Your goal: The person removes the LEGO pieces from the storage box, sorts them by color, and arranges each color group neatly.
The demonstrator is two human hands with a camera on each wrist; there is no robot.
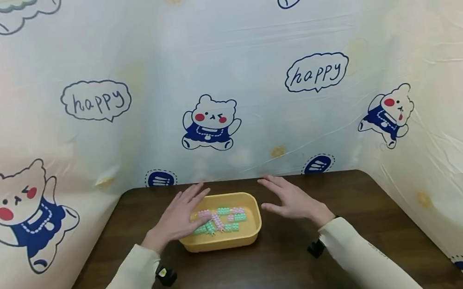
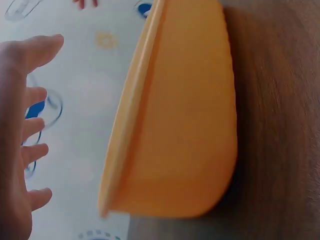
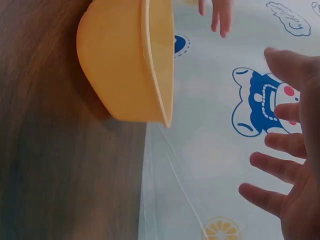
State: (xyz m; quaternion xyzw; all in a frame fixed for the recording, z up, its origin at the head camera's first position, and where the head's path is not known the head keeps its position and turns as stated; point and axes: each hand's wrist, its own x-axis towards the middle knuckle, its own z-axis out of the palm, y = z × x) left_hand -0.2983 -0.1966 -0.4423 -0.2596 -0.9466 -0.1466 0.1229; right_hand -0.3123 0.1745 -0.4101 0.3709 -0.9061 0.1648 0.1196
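A shallow yellow plastic basket [image 1: 222,244] stands on the dark wooden table between the two hands. Inside lie several small bumpy pieces, some mint green [image 1: 239,217] and some pink [image 1: 218,221]. My left hand [image 1: 177,215] hovers over the basket's left end with its fingers spread, holding nothing. To the right of the basket, my right hand [image 1: 293,201] is raised with straight, spread fingers and an empty palm. In the right wrist view a gap shows between that hand and the basket [image 3: 120,60]. The left wrist view shows the basket's side wall [image 2: 185,110] beside the left hand.
The wooden table [image 1: 236,283] ends at the back against a pale curtain [image 1: 255,128] printed with bears and "happy" bubbles, which also hangs along both sides. Small black devices are strapped at the left wrist [image 1: 166,276] and the right wrist [image 1: 316,248].
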